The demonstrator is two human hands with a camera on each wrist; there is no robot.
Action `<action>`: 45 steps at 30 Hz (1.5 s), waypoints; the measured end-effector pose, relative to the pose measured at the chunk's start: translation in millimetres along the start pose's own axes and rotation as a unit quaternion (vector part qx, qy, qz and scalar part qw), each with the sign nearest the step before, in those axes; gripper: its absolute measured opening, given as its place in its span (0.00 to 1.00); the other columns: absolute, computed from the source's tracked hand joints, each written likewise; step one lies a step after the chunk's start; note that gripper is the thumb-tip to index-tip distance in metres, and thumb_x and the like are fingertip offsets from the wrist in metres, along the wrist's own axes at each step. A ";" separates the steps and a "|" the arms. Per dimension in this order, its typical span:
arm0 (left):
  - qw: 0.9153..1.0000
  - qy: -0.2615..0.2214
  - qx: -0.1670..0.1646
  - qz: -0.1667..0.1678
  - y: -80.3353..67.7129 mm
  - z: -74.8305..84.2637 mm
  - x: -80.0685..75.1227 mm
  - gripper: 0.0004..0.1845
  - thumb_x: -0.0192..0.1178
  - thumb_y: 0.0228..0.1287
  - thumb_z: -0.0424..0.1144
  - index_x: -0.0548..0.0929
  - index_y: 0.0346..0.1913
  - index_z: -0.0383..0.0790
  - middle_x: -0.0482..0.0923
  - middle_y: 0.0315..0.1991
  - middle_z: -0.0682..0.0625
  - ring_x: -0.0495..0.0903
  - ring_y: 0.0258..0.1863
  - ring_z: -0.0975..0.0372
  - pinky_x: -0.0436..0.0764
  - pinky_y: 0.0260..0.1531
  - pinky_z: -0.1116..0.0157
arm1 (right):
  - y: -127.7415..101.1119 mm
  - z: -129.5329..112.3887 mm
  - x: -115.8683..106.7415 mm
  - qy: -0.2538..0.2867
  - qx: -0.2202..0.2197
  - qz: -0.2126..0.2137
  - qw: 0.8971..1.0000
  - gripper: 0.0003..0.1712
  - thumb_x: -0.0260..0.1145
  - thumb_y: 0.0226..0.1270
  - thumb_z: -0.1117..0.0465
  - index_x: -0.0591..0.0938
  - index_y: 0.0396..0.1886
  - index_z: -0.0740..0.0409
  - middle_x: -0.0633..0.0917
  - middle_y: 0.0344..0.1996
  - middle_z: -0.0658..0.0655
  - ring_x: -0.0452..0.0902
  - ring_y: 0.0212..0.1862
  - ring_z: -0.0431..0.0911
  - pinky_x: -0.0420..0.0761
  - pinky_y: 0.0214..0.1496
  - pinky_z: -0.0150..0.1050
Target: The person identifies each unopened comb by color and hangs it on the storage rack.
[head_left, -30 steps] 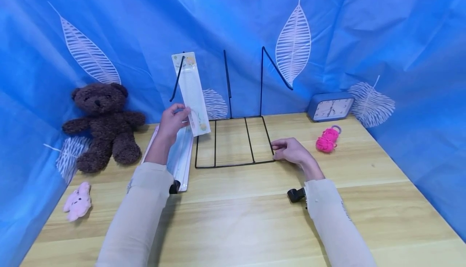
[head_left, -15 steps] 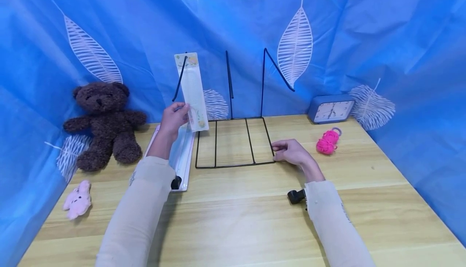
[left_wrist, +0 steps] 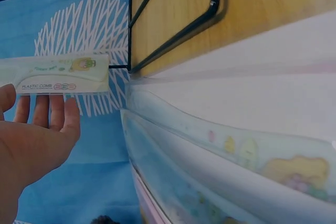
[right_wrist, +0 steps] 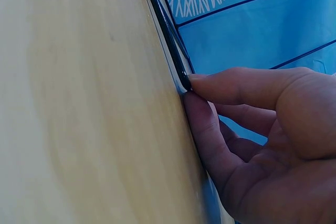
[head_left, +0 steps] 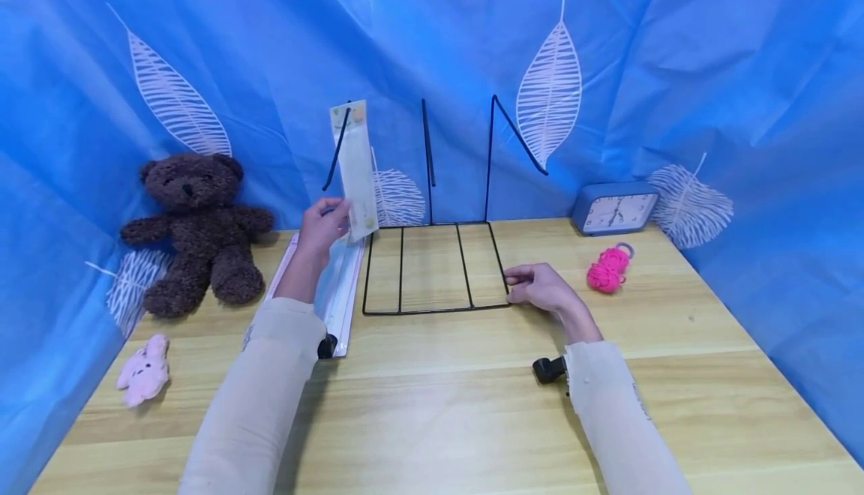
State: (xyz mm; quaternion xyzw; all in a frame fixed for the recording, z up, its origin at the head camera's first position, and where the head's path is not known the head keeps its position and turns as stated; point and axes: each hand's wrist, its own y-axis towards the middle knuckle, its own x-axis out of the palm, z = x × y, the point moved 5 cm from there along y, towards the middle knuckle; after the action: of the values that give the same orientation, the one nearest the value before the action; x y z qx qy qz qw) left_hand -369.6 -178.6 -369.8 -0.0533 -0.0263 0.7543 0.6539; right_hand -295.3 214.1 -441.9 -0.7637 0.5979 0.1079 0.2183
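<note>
A plastic comb in a flat clear pack [head_left: 358, 172] hangs upright with its top on the left hook [head_left: 336, 151] of a black wire rack. My left hand [head_left: 322, 225] holds the pack by its lower left edge, thumb in front. The left wrist view shows the printed lower end of the comb pack [left_wrist: 63, 80] above my fingertips. My right hand [head_left: 540, 285] pinches the front right corner of the rack's base [head_left: 432, 310]. In the right wrist view, thumb and forefinger meet at the end of the black wire [right_wrist: 181, 72].
More flat comb packs [head_left: 340, 292] lie left of the rack, partly under my left forearm. A brown teddy bear [head_left: 199, 225] and a small pink plush [head_left: 145, 371] are at the left. A blue clock [head_left: 616, 208] and a pink yarn bundle [head_left: 609, 268] stand right.
The lower end of the comb pack has swung back and slightly left, with my left hand still on it. My right hand stays at the rack's corner. The head view has tilted slightly up.
</note>
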 end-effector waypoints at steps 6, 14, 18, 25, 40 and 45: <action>1.000 -0.020 0.002 0.004 -2.1 -13.4 -13.4 0.07 0.56 0.78 0.42 0.75 0.48 0.43 0.75 0.64 0.38 0.75 0.63 0.48 0.72 0.65 0.54 | 0.2 -1.3 -0.4 -0.001 0.000 0.001 1.000 0.37 0.72 0.57 0.73 0.72 0.68 0.72 0.79 0.58 0.68 0.76 0.55 0.55 0.76 0.62 0.46; 1.000 -0.017 0.002 -0.003 -12.1 -21.6 -27.6 0.11 0.53 0.80 0.44 0.74 0.54 0.41 0.73 0.65 0.37 0.70 0.66 0.45 0.71 0.65 0.54 | 1.5 -0.5 1.0 0.006 0.001 -0.003 1.000 0.38 0.71 0.57 0.74 0.72 0.68 0.73 0.79 0.57 0.69 0.76 0.54 0.55 0.78 0.59 0.42; 1.000 -0.007 0.002 0.002 -15.8 -26.1 -35.2 0.13 0.53 0.80 0.45 0.73 0.56 0.40 0.73 0.66 0.37 0.71 0.66 0.46 0.71 0.65 0.54 | 2.0 0.1 1.8 0.005 0.001 -0.003 1.000 0.37 0.71 0.57 0.74 0.72 0.68 0.73 0.79 0.56 0.68 0.76 0.54 0.54 0.78 0.58 0.41; 1.000 0.012 0.000 0.001 -24.7 -36.1 -47.5 0.17 0.56 0.78 0.41 0.73 0.61 0.35 0.74 0.62 0.40 0.73 0.63 0.49 0.71 0.66 0.53 | 1.3 -0.5 0.4 0.007 0.004 -0.002 1.000 0.37 0.71 0.58 0.73 0.71 0.69 0.72 0.79 0.58 0.68 0.76 0.54 0.54 0.79 0.57 0.40; 0.988 0.143 -0.001 -0.052 -40.8 -55.1 -68.2 0.29 0.65 0.70 0.36 0.67 0.67 0.28 0.70 0.66 0.33 0.72 0.63 0.48 0.68 0.65 0.52 | 2.3 2.0 -0.1 0.011 0.002 -0.008 1.000 0.38 0.72 0.58 0.72 0.71 0.69 0.72 0.78 0.60 0.69 0.75 0.56 0.55 0.77 0.60 0.42; 0.976 0.207 -0.004 -0.061 -40.8 -56.9 -66.9 0.31 0.68 0.66 0.35 0.67 0.67 0.29 0.68 0.67 0.32 0.68 0.66 0.43 0.68 0.65 0.48 | 1.8 2.0 -0.2 0.014 0.000 -0.008 1.000 0.38 0.71 0.58 0.73 0.71 0.69 0.73 0.78 0.59 0.69 0.76 0.55 0.54 0.78 0.58 0.39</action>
State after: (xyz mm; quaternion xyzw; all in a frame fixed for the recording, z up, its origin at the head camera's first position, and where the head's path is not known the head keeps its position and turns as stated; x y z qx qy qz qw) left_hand -313.6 -240.6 -418.7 -0.2087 0.1034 0.6852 0.6901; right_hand -296.9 214.9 -444.0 -0.7701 0.5944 0.0953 0.2112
